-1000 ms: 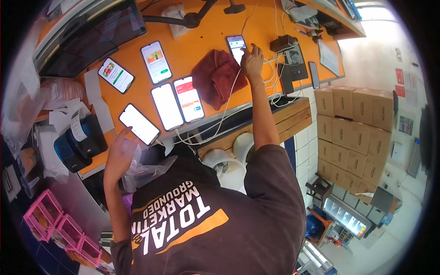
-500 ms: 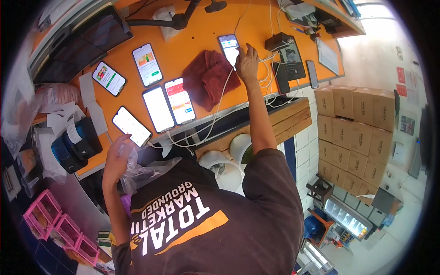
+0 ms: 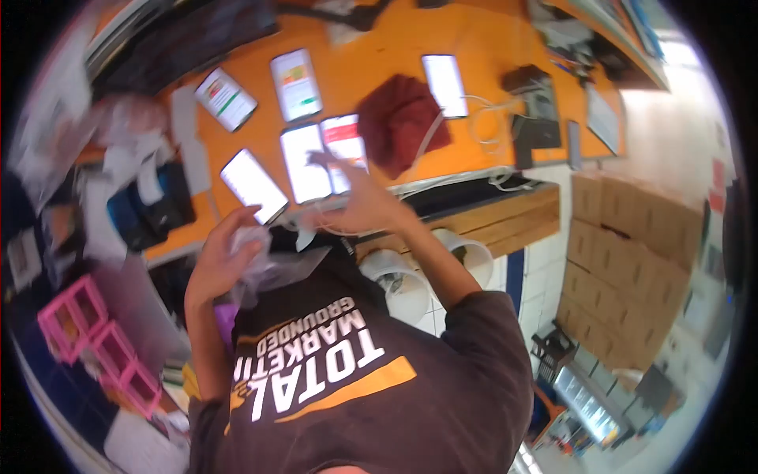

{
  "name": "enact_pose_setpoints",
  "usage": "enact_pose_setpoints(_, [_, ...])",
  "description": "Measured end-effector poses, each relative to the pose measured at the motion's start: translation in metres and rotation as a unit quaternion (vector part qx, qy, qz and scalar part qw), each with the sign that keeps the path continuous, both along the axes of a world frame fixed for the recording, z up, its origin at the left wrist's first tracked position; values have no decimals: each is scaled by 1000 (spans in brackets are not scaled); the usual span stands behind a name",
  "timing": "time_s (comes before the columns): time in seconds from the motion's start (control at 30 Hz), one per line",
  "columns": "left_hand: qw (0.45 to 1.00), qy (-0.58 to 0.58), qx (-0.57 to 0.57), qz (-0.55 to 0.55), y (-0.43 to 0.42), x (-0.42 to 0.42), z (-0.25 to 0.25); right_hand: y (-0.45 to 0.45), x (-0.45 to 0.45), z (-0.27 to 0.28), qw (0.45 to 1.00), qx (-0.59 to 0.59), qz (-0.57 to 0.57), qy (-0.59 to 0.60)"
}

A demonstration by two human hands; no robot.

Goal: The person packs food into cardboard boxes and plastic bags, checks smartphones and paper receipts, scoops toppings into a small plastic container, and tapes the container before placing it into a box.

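My left hand [image 3: 225,257] is beside the lower end of a phone with a lit white screen [image 3: 253,188], its fingers curved and apart. Clear plastic film [image 3: 276,268] hangs under that hand. My right hand [image 3: 367,204], blurred, reaches with fingers outstretched over a white-screened phone [image 3: 304,180] and a phone with a red-and-white screen [image 3: 342,133]; whether it touches either is unclear. Behind them lie a phone with a green button [image 3: 227,99] and a phone with an orange picture [image 3: 298,84]. To the right are a folded maroon cloth [image 3: 401,126] and another lit phone [image 3: 446,85].
White cables [image 3: 493,130] run across the orange table [image 3: 387,59] towards dark devices [image 3: 537,110] at right. A blue-black machine [image 3: 150,209] stands at left. Two white buckets [image 3: 395,288] sit below the table edge. Cardboard boxes [image 3: 632,261] are stacked at right.
My right hand has left the far-right phone and moved left and nearer, over the middle phones. My left hand stays by its phone. The whole view has shifted and blurred.
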State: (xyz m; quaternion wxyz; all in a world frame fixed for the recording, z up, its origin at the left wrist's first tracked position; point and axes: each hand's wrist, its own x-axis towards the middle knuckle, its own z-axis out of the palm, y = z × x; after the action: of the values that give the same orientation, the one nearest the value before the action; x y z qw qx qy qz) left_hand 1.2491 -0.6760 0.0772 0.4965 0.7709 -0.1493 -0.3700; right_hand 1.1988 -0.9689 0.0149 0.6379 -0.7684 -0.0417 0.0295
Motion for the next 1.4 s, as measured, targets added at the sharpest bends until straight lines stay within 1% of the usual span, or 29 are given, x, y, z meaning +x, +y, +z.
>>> enact_pose_setpoints(0.03, [999, 18, -34, -7, -1, -1, 12, 26, -1, 29, 985, 2, 146, 92])
enact_pose_setpoints(0.07, [997, 33, -69, -9, -1, -2, 27, 53, -3, 17, 978, 17, 206, 3])
enact_pose_setpoints(0.13, [997, 42, -44, 52, 14, -13, 54, 86, 4, 8, 965, 38, 260, 17])
enact_pose_setpoints(0.17, [995, -87, -12, 55, 28, -18, 58, 100, 9, 8, 956, 48, 290, 16])
enact_pose_setpoints(0.23, [983, -77, -19, 165, 56, -36, 61, 113, 6, 20, 947, 229, 185, 129])
enact_pose_setpoints(0.27, [973, -47, -58, 220, 68, -45, 59, 117, 10, 30, 951, 223, 179, 114])
enact_pose_setpoints(0.33, [952, -31, -101, 287, 93, -63, 47, 130, 9, 42, 963, 175, 193, 70])
enact_pose_setpoints(0.37, [962, 56, -83, 252, 109, -72, 37, 137, 8, 49, 961, 172, 208, 61])
enact_pose_setpoints(0.4, [964, 142, -65, 216, 124, -80, 32, 143, 6, 56, 981, 78, 178, 28])
enact_pose_setpoints(0.43, [966, 89, -60, 235, 131, -90, 32, 151, 3, 62, 989, -14, 144, -6])
enact_pose_setpoints(0.47, [963, 79, -66, 249, 141, -98, 37, 156, 1, 70, 987, -18, 159, -16])
enact_pose_setpoints(0.53, [944, -2, -49, 325, 165, -118, 49, 171, -3, 101, 927, -320, 163, -109])
enact_pose_setpoints(0.57, [957, -88, 29, 276, 182, -125, 58, 188, -8, 123, 921, -325, 176, -120])
enact_pose_setpoints(0.6, [953, -90, 23, 289, 197, -131, 73, 210, -16, 153, 895, -326, 156, -261])
enact_pose_setpoints(0.67, [966, -189, 142, 102, 222, -147, 104, 258, -36, 173, 848, -317, 144, -399])
enact_pose_setpoints(0.7, [951, -238, 167, 101, 235, -160, 111, 285, -42, 173, 850, -236, 273, -384])
enact_pose_setpoints(0.77, [963, -211, 152, 64, 264, -177, 140, 333, -51, 159, 832, -131, 477, -253])
enact_pose_setpoints(0.8, [972, -187, 139, 20, 282, -186, 151, 351, -62, 156, 826, -134, 484, -255])
enact_pose_setpoints(0.83, [976, -184, 111, 30, 302, -199, 154, 368, -71, 155, 817, -158, 539, -129])
enact_pose_setpoints(0.87, [976, -186, 108, 44, 324, -212, 149, 382, -84, 151, 813, -142, 558, -85])
enact_pose_setpoints(0.93, [970, -209, 13, 120, 364, -242, 131, 407, -111, 141, 799, -131, 586, -36])
enact_pose_setpoints(1.0, [973, -176, 29, 147, 392, -271, 119, 425, -131, 126, 780, -64, 610, 123])
enact_pose_setpoints(1.07, [952, -172, -36, 249, 409, -308, 88, 444, -153, 113, 760, -39, 627, 168])
enact_pose_setpoints(1.13, [939, -204, -21, 276, 419, -344, 56, 459, -174, 96, 713, -18, 624, 320])
enact_pose_setpoints(1.2, [786, -369, 7, 496, 405, -384, 31, 480, -203, 91, 703, -52, 630, 326])
enact_pose_setpoints(1.23, [709, -423, 70, 560, 401, -404, 23, 488, -214, 83, 727, -68, 591, 343])
enact_pose_setpoints(1.3, [694, -372, 102, 608, 389, -454, 8, 495, -231, 43, 766, -81, 551, 322])
enact_pose_setpoints(1.37, [673, -320, 131, 654, 369, -495, -9, 507, -250, 16, 763, -89, 553, 321])
enact_pose_setpoints(1.4, [702, -234, 70, 669, 358, -511, -16, 514, -259, 10, 775, -86, 538, 322])
